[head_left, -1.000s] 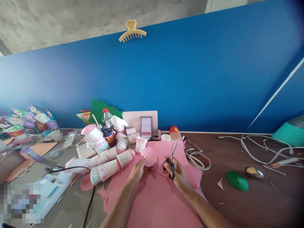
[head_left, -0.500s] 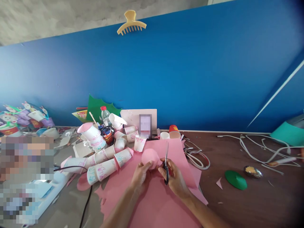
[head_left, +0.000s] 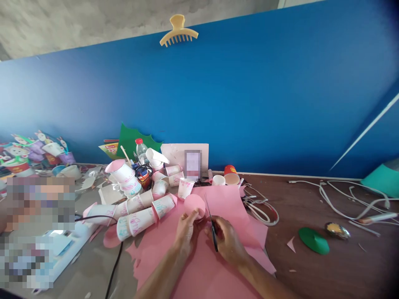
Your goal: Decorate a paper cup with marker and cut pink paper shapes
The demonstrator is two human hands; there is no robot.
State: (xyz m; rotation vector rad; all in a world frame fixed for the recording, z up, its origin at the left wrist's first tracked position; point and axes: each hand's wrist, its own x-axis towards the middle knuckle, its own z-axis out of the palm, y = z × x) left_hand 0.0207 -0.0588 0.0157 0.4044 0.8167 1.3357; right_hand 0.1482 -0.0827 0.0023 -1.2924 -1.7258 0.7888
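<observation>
Between finger and thumb, my left hand (head_left: pixel 186 230) grips a pink paper circle (head_left: pixel 193 204) by its lower edge. My right hand (head_left: pixel 227 237) is closed round the black handles of a pair of scissors (head_left: pixel 213 231). Their narrow blades point up and away, just right of the circle; whether they touch it I cannot tell. Beneath both hands spreads a large pink paper sheet (head_left: pixel 224 199) with a ragged left edge. Decorated paper cups (head_left: pixel 139 222) lie on their sides in rows to the left of my left hand.
Behind the cups stand a clear bottle (head_left: pixel 141 150) with a red cap and a green paper piece (head_left: pixel 132 139). White cables (head_left: pixel 339 195), a green paper cone (head_left: pixel 313 241) and a shiny metallic object (head_left: pixel 337 231) lie on the right. A blue partition (head_left: pixel 249 95) closes off the back.
The scissors have swung so their blades lean left towards the circle. My right hand has turned slightly, and the circle has shifted a little. The whole view has moved slightly.
</observation>
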